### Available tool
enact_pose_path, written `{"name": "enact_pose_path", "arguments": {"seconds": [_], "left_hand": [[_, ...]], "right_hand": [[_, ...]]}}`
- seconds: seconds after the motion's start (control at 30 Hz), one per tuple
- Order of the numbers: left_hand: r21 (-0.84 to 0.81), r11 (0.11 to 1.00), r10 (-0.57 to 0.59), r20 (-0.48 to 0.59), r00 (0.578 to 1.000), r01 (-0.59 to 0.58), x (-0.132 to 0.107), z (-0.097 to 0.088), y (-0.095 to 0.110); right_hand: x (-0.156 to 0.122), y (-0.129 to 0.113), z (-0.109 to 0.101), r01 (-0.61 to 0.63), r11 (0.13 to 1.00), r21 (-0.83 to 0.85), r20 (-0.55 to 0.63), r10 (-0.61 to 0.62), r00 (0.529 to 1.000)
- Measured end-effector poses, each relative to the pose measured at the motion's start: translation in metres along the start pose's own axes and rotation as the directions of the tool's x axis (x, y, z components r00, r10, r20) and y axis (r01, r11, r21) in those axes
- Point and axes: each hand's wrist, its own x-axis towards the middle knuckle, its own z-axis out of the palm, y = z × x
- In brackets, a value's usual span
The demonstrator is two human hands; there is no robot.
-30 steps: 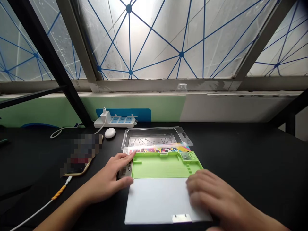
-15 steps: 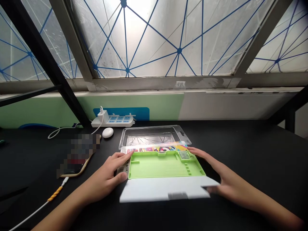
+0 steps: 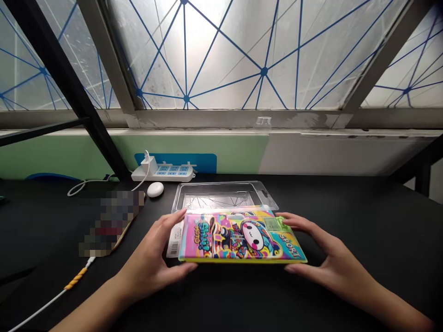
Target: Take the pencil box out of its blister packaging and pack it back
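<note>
A flat pencil box (image 3: 240,237) with a bright cartoon lid lies closed on the black desk (image 3: 363,230). My left hand (image 3: 157,256) grips its left end, thumb at the near edge and fingers at the far corner. My right hand (image 3: 320,251) holds its right end the same way, fingers along the far right corner. A printed card insert (image 3: 174,242) pokes out from under the box on the left. Just behind the box lies a clear plastic packaging shell (image 3: 221,197).
At the back left sit a white power strip (image 3: 166,172) with a plugged-in charger and a small white oval object (image 3: 155,189). A blurred item (image 3: 112,221) lies left of the box, with a white cable (image 3: 51,299) running toward the near edge.
The white lid, lying open toward me, has been swung up and shut over the green tray, so the cartoon cover now faces up. My right hand moved from the lid to the box's right end.
</note>
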Motion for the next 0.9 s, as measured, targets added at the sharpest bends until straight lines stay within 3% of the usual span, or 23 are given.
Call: {"name": "enact_pose_path", "arguments": {"seconds": [0.07, 0.13, 0.23, 0.33, 0.47, 0.7, 0.8, 0.9], "left_hand": [[-0.028, 0.999, 0.035, -0.151, 0.988, -0.039, 0.017, -0.001, 0.009], [-0.050, 0.999, -0.031, -0.216, 0.976, 0.021, 0.043, -0.003, 0.017], [-0.004, 0.994, -0.108, -0.172, 0.979, 0.109, 0.084, -0.005, 0.018], [0.080, 0.983, -0.148, -0.161, 0.976, 0.163, 0.105, -0.003, 0.005], [0.121, 0.967, -0.218, -0.077, 0.973, 0.226, 0.100, 0.004, -0.011], [0.202, 0.958, -0.221, 0.080, 0.972, 0.201, 0.093, 0.007, -0.012], [0.269, 0.941, -0.248, 0.144, 0.958, 0.203, 0.093, 0.005, -0.017], [0.330, 0.940, -0.166, 0.224, 0.960, 0.086, 0.092, 0.003, -0.022]], "right_hand": [[0.016, -0.004, -0.002, 0.034, 0.998, 0.045, -0.042, -0.032, 0.999], [0.041, -0.004, -0.001, 0.069, 0.992, 0.101, -0.087, -0.060, 0.994], [0.083, 0.005, 0.004, 0.074, 0.983, 0.171, -0.137, -0.050, 0.989], [0.113, 0.018, 0.014, 0.063, 0.986, 0.155, -0.064, -0.054, 0.996], [0.120, 0.028, 0.028, 0.075, 0.993, 0.086, 0.015, -0.076, 0.997], [0.107, 0.039, 0.027, 0.119, 0.985, -0.127, 0.159, -0.098, 0.982], [0.107, 0.042, 0.028, 0.201, 0.959, -0.200, 0.156, -0.171, 0.973], [0.105, 0.036, 0.029, 0.341, 0.888, -0.308, 0.089, -0.330, 0.940]]}}
